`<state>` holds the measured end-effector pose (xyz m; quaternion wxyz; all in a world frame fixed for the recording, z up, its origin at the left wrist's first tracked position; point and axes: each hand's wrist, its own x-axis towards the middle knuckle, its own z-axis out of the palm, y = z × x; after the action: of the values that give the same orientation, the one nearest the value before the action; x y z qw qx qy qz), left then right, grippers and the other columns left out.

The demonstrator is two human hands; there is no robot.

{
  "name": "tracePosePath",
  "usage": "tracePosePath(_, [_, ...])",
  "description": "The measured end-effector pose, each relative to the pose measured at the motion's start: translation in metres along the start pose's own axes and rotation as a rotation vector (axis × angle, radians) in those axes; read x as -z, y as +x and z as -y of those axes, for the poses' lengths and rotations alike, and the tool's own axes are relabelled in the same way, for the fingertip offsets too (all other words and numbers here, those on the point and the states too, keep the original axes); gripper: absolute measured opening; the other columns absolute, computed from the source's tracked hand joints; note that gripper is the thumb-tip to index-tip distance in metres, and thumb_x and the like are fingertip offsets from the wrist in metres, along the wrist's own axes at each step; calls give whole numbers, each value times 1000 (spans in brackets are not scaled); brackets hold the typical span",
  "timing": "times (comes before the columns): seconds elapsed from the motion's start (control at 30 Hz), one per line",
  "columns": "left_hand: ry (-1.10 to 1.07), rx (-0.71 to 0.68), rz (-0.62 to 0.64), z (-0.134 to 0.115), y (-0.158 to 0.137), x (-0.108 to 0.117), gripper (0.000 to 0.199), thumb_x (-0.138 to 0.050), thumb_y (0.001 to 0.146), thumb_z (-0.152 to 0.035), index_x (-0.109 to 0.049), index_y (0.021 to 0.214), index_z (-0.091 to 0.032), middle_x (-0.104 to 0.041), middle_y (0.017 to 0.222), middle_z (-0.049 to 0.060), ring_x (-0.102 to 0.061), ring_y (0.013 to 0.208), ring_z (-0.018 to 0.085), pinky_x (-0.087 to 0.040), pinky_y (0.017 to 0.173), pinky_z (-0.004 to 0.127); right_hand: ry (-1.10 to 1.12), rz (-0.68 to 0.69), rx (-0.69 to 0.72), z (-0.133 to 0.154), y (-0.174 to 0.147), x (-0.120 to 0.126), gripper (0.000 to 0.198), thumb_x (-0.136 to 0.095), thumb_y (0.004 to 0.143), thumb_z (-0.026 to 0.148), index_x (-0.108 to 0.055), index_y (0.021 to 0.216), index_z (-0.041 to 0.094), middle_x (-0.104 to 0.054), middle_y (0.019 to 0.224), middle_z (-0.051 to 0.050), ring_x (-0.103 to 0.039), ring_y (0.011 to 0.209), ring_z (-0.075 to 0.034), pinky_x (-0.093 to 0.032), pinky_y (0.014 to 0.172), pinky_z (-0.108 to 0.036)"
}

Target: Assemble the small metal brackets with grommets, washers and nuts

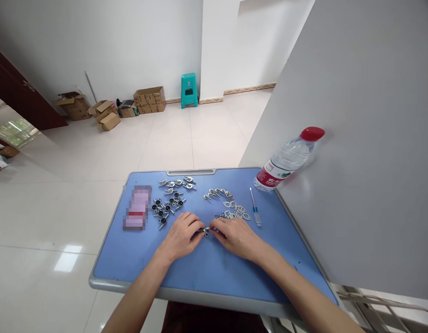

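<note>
Near the front middle of the blue table (pixel 234 268), my left hand (pixel 183 233) and my right hand (pixel 234 235) meet over a small silver metal fitting (pixel 206 232). Both hands are closed, each pinching one side of it; the fingers cover most of its shape. Just beyond my right hand lie flat metal plates with holes (pixel 239 211) and a few tiny metal pieces (pixel 219 215). A curved row of bent metal brackets (pixel 219 192) sits farther back. Left of my left hand are several metal parts with black round centres (pixel 168 208), with silver metal parts (pixel 170 190) behind them.
A screwdriver (pixel 255 213) with a clear and blue handle lies at the right. Behind it a red-capped water bottle (pixel 285 162) stands by a grey panel (pixel 366 152). A blurred pinkish item (pixel 139 206) is at the left. Cardboard boxes (pixel 149 100) and a teal stool (pixel 189 90) line the wall.
</note>
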<state>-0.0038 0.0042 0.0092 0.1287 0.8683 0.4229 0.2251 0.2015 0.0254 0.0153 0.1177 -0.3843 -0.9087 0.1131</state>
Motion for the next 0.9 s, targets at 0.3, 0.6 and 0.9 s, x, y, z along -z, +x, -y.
tracePosePath(0.3, [-17, 28, 8, 2, -1, -5, 4, -55, 91, -20, -59, 92, -18, -63, 91, 4, -55, 86, 19, -46, 79, 34, 37, -20, 40, -1, -1, -3, 15, -47, 91, 13, -59, 85, 20, -70, 73, -2, -63, 59, -16, -29, 54, -26])
tracePosePath(0.6, [7, 31, 39, 1, -2, -5, 5, -55, 92, -20, -59, 93, -19, -65, 91, 4, -57, 89, 19, -47, 79, 33, 82, 2, 32, -3, -2, -7, 15, -47, 92, 15, -59, 85, 21, -70, 74, -1, -64, 58, -17, -32, 54, -26])
tracePosePath(0.9, [19, 25, 49, 3, -3, -8, 6, -54, 94, -21, -59, 95, -18, -65, 90, 4, -58, 88, 19, -46, 78, 33, 103, 45, 33, -1, -2, -5, 18, -45, 93, 18, -60, 85, 21, -70, 73, -2, -65, 60, -18, -35, 55, -28])
